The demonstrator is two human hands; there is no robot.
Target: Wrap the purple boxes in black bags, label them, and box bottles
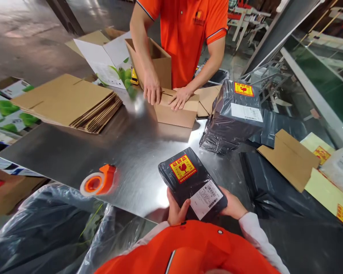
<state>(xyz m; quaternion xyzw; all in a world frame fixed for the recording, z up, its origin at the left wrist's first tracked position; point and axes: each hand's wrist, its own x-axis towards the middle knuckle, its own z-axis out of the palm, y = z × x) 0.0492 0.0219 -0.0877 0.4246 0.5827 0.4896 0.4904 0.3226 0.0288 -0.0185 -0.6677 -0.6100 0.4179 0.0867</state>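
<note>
A black plastic-wrapped parcel [168,167] is held between my two hands near the table's front edge. It bears a red-and-yellow fragile sticker [182,168] and a white shipping label [206,199]. My left hand [177,209] grips its near left side, thumb on top by the label. Around the right end closes my right hand [233,205], its fingertips hidden beneath. An orange tape dispenser [98,182] lies to the left on the metal table [131,144]. Beyond my parcel, to the right, stand black-wrapped parcels [231,118] with a similar sticker and label.
Opposite me, a co-worker's hands [167,93] press on a small cardboard box [177,114]. Flattened cartons [65,99] are stacked at left. Black plastic bags [263,182], a cardboard piece [291,158] and sticker sheets [331,194] lie at right. A plastic-lined bin [45,228] stands lower left.
</note>
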